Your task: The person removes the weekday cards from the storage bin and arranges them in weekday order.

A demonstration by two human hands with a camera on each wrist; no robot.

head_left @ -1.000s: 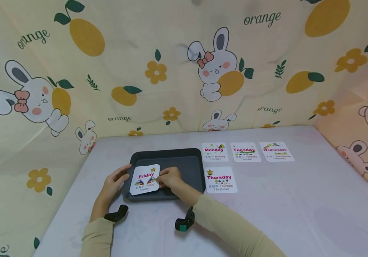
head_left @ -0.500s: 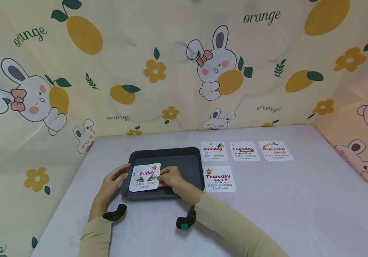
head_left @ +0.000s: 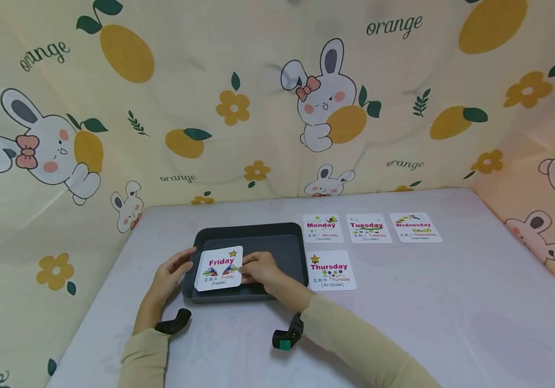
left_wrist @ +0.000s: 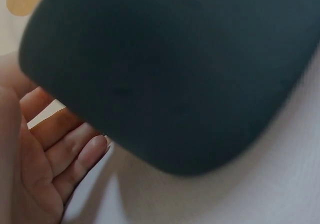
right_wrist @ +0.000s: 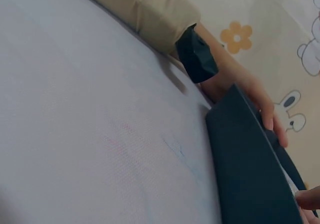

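Observation:
A dark grey tray [head_left: 282, 250] lies on the table, left of the middle in the head view. My left hand [head_left: 167, 280] grips its left edge; in the left wrist view that hand's fingers [left_wrist: 75, 149] lie against the tray's outer side [left_wrist: 175, 109]. Over the tray's left half is a white card marked Friday [head_left: 219, 269], slightly tilted. My right hand [head_left: 264, 271] pinches this card at its right edge. Whether other cards lie beneath it I cannot tell. In the right wrist view, only fingertips of the right hand [right_wrist: 310, 198] show, beyond the tray wall [right_wrist: 240, 164].
Right of the tray lie the Monday card [head_left: 323, 229], Tuesday card [head_left: 368, 229] and Wednesday card [head_left: 415, 227] in a row. Below Monday is the Thursday card [head_left: 331, 270], close beside the tray's right edge. A patterned cloth [head_left: 258, 81] hangs behind the table [head_left: 403, 334].
The Friday card has shifted slightly up within the tray, still pinched by my right hand. My right wrist has moved a little to the right. The left hand stays on the tray.

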